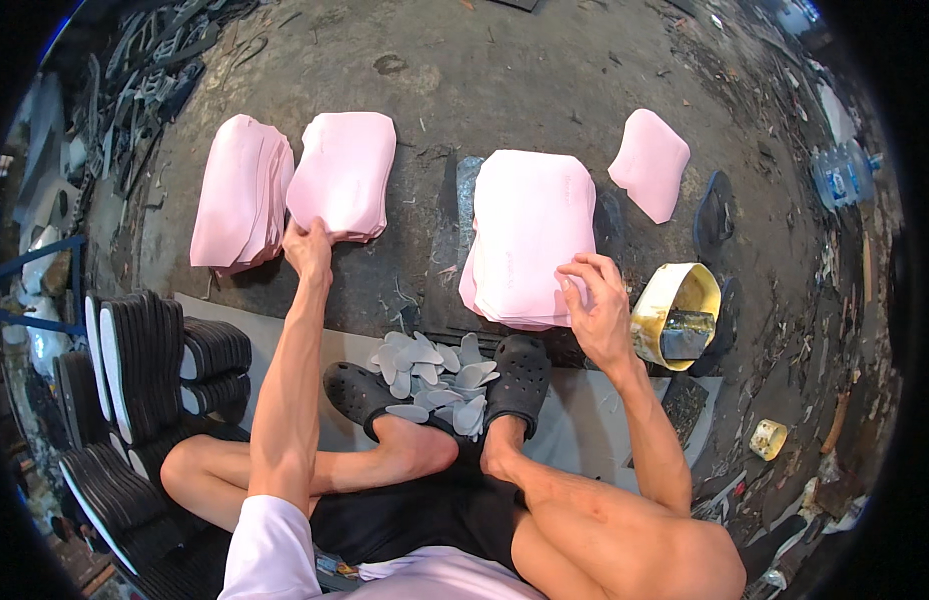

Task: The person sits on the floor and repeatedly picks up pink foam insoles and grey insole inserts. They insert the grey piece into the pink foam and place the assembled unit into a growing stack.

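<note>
My left hand has its fingers closed on the near corner of the top pink sheet of a stack. Beside it on the left stands another, taller stack of pink sheets. My right hand is at the right edge of a larger pink stack, fingers bent and apart, with nothing seen held in them. The sheets there have rounded corners and lie slightly uneven. Farther right, a single pink sheet lies on the ground.
Small grey cut pieces are heaped between my black clogs. Dark soles are stacked at left. A yellowed tub stands right, near a dark sole, a small cup and a plastic bottle. Dark scraps lie far left.
</note>
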Demonstrator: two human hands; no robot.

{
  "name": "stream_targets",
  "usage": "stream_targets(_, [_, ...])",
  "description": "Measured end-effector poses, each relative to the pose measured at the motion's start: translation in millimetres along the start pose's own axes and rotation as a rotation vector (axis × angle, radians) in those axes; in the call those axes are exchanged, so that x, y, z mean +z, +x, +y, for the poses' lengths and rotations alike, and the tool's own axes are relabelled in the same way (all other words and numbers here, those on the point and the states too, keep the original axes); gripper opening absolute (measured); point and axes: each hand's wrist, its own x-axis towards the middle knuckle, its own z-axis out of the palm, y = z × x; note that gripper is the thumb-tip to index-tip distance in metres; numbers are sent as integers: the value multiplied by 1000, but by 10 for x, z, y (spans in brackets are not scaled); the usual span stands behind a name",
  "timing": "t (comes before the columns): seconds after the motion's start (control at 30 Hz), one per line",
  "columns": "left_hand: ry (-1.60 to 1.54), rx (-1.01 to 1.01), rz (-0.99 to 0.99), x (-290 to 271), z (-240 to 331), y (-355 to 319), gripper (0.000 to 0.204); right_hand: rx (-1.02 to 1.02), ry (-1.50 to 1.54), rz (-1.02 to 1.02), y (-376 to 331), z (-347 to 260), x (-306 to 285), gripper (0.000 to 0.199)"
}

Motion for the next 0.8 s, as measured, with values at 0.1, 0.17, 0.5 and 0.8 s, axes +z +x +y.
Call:
stream_targets(0.1, [191, -128, 152, 97, -163, -244, 66, -90, -103, -51, -17, 3, -159, 34])
stream_targets(0.17, [105, -117, 270, 107, -154, -446, 65, -184, -211, -207, 5, 41, -320, 59])
stream_targets(0.5, [873, 515, -704, 187, 457, -2742, 36, -602, -533, -428, 278, 262, -494, 68])
stream_targets(0.8, [851, 517, -501, 301, 85, -3057, 30, -1024, -765, -199, 42, 448, -211, 44])
